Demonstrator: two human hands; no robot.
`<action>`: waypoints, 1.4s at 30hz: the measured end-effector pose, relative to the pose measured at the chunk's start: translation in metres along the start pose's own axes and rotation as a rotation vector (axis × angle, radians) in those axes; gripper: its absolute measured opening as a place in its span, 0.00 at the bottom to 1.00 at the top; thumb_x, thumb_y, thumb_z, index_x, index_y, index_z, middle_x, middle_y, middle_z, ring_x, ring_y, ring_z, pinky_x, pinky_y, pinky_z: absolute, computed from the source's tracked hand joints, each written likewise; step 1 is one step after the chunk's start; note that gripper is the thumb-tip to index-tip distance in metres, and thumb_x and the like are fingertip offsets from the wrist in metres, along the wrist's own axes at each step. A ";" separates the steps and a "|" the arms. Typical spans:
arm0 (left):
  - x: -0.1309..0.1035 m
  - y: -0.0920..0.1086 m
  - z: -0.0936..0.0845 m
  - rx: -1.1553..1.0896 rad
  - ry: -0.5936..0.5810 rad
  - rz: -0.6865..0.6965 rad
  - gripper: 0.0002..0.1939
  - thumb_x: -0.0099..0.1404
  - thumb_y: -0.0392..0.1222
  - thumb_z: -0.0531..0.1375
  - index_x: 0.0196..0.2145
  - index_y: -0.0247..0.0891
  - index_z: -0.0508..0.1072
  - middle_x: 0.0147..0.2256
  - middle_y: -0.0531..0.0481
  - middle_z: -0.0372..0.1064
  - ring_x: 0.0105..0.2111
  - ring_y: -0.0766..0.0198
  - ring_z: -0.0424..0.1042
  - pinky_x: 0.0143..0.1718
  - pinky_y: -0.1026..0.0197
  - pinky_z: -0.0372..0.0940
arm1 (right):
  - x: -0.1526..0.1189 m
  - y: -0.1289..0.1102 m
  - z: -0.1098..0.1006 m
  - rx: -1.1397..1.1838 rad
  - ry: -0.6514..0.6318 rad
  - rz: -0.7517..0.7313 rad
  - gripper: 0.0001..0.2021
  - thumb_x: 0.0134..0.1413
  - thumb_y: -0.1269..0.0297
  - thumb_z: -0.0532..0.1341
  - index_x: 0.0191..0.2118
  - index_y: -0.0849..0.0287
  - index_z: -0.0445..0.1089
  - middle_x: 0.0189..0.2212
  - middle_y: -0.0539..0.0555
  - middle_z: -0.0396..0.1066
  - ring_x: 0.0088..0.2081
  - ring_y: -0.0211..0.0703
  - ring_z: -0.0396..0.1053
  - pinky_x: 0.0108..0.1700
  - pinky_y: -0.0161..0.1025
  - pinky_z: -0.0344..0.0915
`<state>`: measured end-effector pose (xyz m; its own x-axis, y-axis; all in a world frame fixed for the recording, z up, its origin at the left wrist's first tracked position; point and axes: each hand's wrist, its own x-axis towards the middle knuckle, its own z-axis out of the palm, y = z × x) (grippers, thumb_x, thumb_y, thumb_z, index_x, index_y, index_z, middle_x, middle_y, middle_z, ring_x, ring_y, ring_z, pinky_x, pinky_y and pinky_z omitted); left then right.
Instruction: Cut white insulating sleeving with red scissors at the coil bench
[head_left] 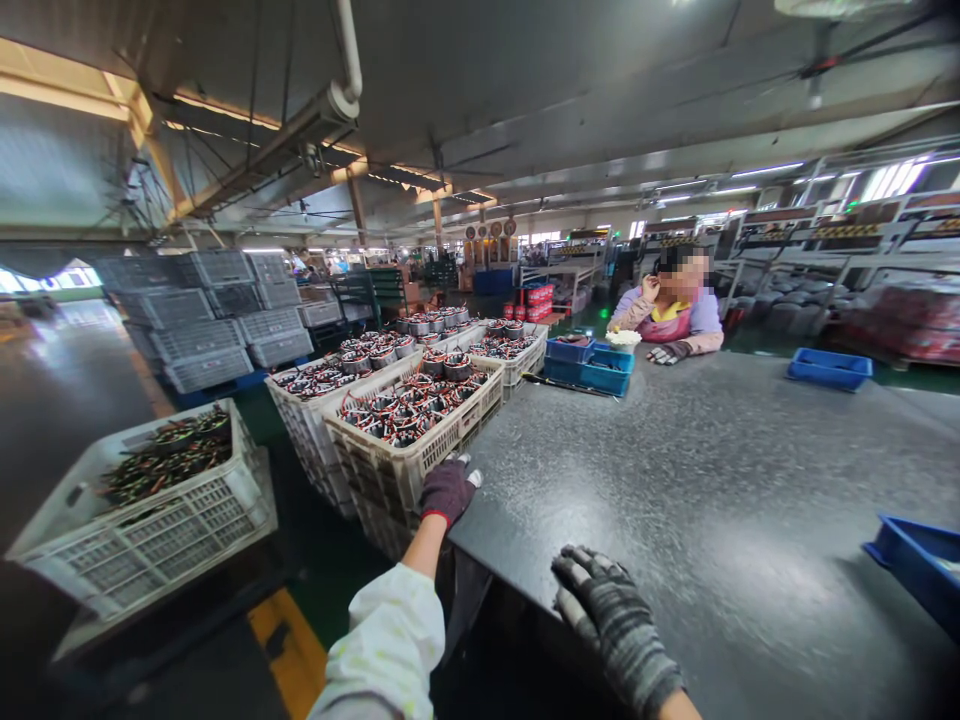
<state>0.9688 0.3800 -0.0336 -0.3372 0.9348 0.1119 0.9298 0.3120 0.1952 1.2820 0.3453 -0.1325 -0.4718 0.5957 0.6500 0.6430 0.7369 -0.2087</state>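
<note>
My left hand (448,488), in a dark purple glove with pale fingertips, is at the near left corner of the grey table (675,470), right beside a cream plastic crate (420,455). Its visible fingers stretch forward, with nothing seen in them; whether they touch the crate I cannot tell. My right hand (611,610), in a grey striped glove, lies palm down at the table's front edge, fingers extended and holding nothing. Ring-shaped motor stators (401,410) with red, white and black wires fill the crate.
A co-worker (667,310) sits across the table behind blue bins (592,370). Further blue trays (829,368) stand at the right. On the left, a white crate (172,530) of dark wired parts rests on a low platform. Grey crates (195,320) are stacked behind.
</note>
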 end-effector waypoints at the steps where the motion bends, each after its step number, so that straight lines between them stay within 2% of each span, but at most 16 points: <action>1: 0.000 0.000 0.000 0.000 0.002 -0.002 0.31 0.79 0.54 0.55 0.72 0.36 0.69 0.71 0.35 0.63 0.71 0.47 0.64 0.71 0.48 0.59 | 0.000 0.000 0.001 0.001 0.000 0.002 0.20 0.66 0.61 0.58 0.55 0.57 0.83 0.57 0.63 0.79 0.58 0.63 0.78 0.59 0.66 0.77; 6: 0.001 -0.002 0.000 0.016 0.002 0.003 0.31 0.79 0.54 0.54 0.71 0.34 0.69 0.70 0.35 0.66 0.69 0.46 0.66 0.70 0.49 0.60 | -0.001 0.001 0.004 -0.034 0.022 -0.001 0.19 0.63 0.61 0.60 0.55 0.54 0.83 0.57 0.61 0.79 0.58 0.61 0.78 0.59 0.62 0.77; 15: 0.000 -0.003 0.001 0.019 0.001 0.009 0.30 0.80 0.53 0.54 0.71 0.35 0.69 0.69 0.36 0.67 0.69 0.47 0.67 0.70 0.50 0.60 | 0.005 -0.002 -0.004 -0.131 0.115 -0.124 0.19 0.64 0.63 0.59 0.53 0.56 0.84 0.55 0.60 0.81 0.53 0.60 0.81 0.52 0.60 0.81; 22: 0.002 -0.005 0.003 0.013 0.018 0.004 0.31 0.80 0.54 0.54 0.71 0.34 0.70 0.69 0.35 0.66 0.69 0.46 0.68 0.70 0.48 0.61 | 0.003 -0.001 -0.002 -0.082 0.112 -0.099 0.19 0.63 0.63 0.60 0.53 0.56 0.83 0.55 0.60 0.81 0.54 0.60 0.80 0.53 0.61 0.81; 29: 0.004 -0.006 0.009 0.028 0.018 0.003 0.27 0.80 0.45 0.53 0.71 0.37 0.70 0.70 0.37 0.66 0.69 0.47 0.67 0.71 0.48 0.60 | 0.004 -0.001 -0.003 -0.088 0.090 -0.098 0.18 0.62 0.63 0.61 0.53 0.56 0.83 0.55 0.60 0.81 0.53 0.61 0.81 0.53 0.61 0.81; 42: 0.000 -0.003 0.003 0.051 0.010 -0.001 0.28 0.80 0.50 0.53 0.71 0.36 0.69 0.69 0.36 0.67 0.67 0.47 0.69 0.68 0.49 0.62 | 0.005 -0.003 -0.008 -0.082 0.095 -0.101 0.18 0.65 0.62 0.59 0.53 0.56 0.83 0.54 0.59 0.81 0.53 0.60 0.81 0.52 0.61 0.81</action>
<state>0.9661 0.3794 -0.0375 -0.3393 0.9328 0.1218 0.9357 0.3214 0.1457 1.2828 0.3440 -0.1226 -0.4798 0.4843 0.7316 0.6443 0.7605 -0.0808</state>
